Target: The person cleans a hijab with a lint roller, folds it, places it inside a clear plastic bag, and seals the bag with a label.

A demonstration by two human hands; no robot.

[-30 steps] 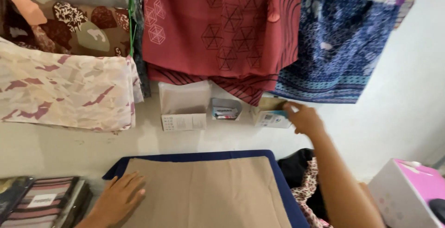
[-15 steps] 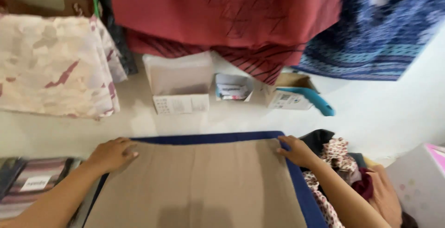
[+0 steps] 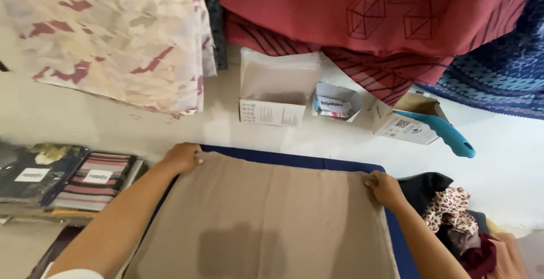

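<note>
A tan cloth [image 3: 266, 222] lies flat on a dark blue mat [image 3: 294, 160]. My left hand [image 3: 182, 157] pinches the cloth's far left corner. The far right corner is gripped by my right hand [image 3: 384, 189]. Both arms reach forward along the cloth's two sides.
Patterned fabrics hang at the back: cream and maroon [image 3: 107, 41], red [image 3: 374, 24], blue [image 3: 498, 69]. Below them stand a white box [image 3: 272, 94], a small carton [image 3: 335, 102] and a box with a teal handled tool [image 3: 447, 134]. Packaged cloths [image 3: 85, 180] lie left, crumpled clothes [image 3: 453, 216] right.
My right hand left the box at the back wall and came down to the cloth's far right corner. My left hand slid up to the far left corner. The view tilted.
</note>
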